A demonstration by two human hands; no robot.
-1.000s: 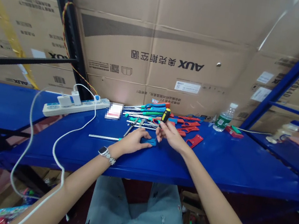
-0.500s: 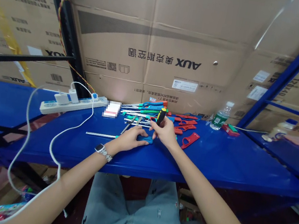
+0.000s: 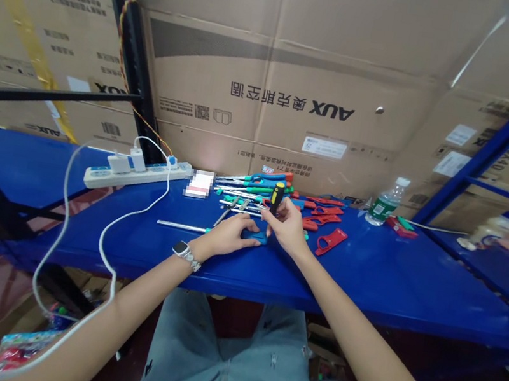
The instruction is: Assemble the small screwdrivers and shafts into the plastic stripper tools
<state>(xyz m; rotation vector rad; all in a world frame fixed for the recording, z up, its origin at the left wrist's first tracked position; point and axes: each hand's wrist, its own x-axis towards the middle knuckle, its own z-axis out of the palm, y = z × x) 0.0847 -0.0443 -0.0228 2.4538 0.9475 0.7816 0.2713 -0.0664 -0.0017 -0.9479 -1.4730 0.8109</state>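
My right hand [image 3: 289, 228] grips an upright screwdriver [image 3: 277, 197] by its black and yellow handle. Its tip is hidden behind the fingers, just above the end of a blue handle [image 3: 259, 236]. That handle belongs to a tool with a thin metal rod [image 3: 181, 226], lying flat on the blue table. My left hand [image 3: 232, 235] is closed around the blue handle, with fingers on its far side and the thumb on the near side. Behind both hands lies a pile of similar rods with blue, green and red handles [image 3: 274, 189]. A loose red plastic piece [image 3: 332, 241] rests to the right.
At the left, a white power strip [image 3: 135, 177] carries plugs and a trailing white cable [image 3: 105, 234]. A water bottle [image 3: 385, 203] stands at the back right, beside a small red and green item [image 3: 402, 226]. Cardboard [image 3: 303, 63] walls the back.
The view has turned slightly left, so everything sits a little further right. Both hands keep nearly the same pose on the screwdriver and the blue-handled rod.
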